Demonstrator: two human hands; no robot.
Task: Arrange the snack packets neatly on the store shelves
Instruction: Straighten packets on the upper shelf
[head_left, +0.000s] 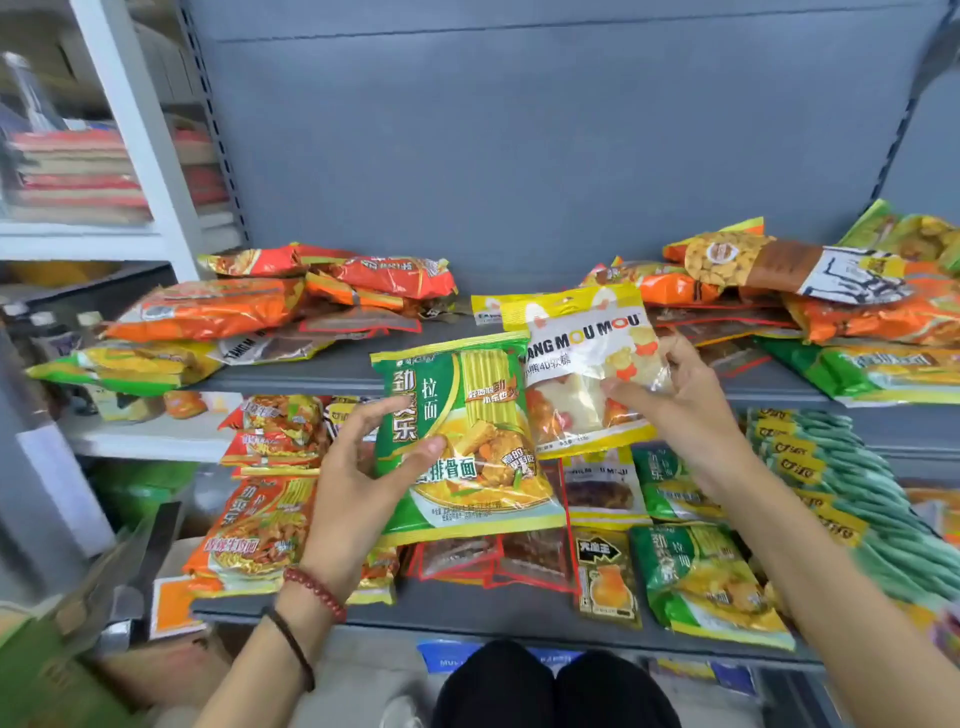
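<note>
Here, two packets held up before the grey metal upper shelf (311, 373)
Left hand (358, 467) grips the glossy green noodle packet (467, 415); right hand (691, 410) pinches the yellow-and-clear candy pouch (582, 364); slick film could slip, toppling heaped orange packets (208, 309) far left

gap mid upper shelf (337, 370), packet piles (218, 309) either side

"ANG MOU MOU" on yellow-topped candy packet (587, 364), "拉面" and "排骨面" on green noodle packet (467, 441)
</note>
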